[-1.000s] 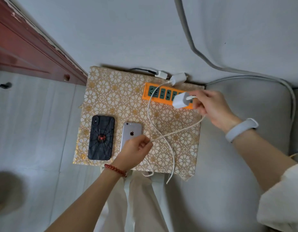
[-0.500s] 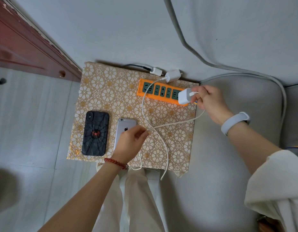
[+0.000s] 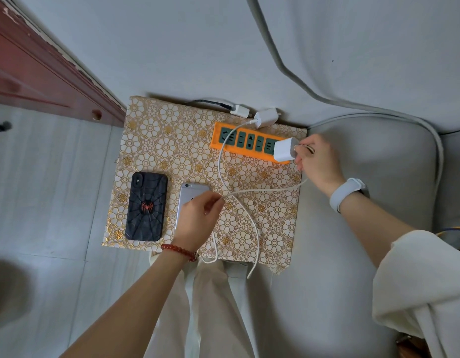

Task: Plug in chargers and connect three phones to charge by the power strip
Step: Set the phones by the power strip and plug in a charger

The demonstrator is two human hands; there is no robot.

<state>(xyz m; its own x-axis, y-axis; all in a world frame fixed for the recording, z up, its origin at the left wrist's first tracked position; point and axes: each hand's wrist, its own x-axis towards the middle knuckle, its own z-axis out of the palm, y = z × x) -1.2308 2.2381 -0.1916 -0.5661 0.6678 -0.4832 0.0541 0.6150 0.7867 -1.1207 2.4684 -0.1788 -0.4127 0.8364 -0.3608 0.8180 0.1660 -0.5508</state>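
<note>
An orange power strip [image 3: 243, 143] with green sockets lies at the back right of a gold-flowered stand [image 3: 172, 151]. My right hand [image 3: 315, 161] grips a white charger block [image 3: 284, 149] pressed at the strip's right end. Its white cable [image 3: 262, 190] runs to my left hand [image 3: 198, 215], which pinches it over a silver phone [image 3: 190, 193]. A black phone [image 3: 146, 206] with a spider-web case lies to the left. Behind the strip lie another white charger [image 3: 266, 117], whose cable [image 3: 221, 161] loops toward me, and a third white charger [image 3: 241, 110].
A grey cushioned seat [image 3: 365, 151] adjoins the stand on the right. A red wooden door frame [image 3: 43, 73] stands at the back left. A dark braided cord [image 3: 208, 103] runs behind the stand. My legs in pale trousers are below the stand's front edge.
My right hand has brought the charger block down onto the right end of the strip. My left hand keeps its hold on the cable over the silver phone.
</note>
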